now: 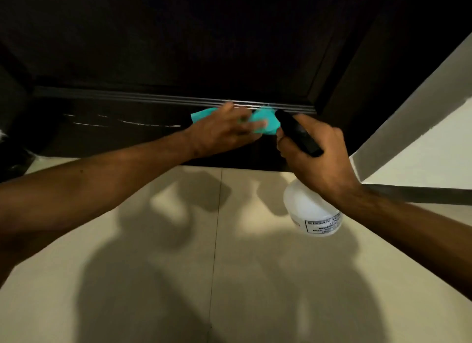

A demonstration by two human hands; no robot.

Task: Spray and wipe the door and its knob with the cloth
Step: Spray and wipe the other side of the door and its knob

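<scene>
Teal cloth is pressed by the left hand, fingers flat, on the dark door's bottom rail at 12 o'clock; the right hand clamps the spray bottle. Streaks at 10 o'clock remain; no knob in view.

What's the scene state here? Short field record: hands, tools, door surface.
left hand: presses the teal cloth flat against the lower door panel, fingers spread
right hand: grips the spray bottle by its black trigger head, nozzle toward the door
door surface: dark wood; pale streaks left of the cloth
knob: not in view
floor: light tiles, shadows of arms
</scene>
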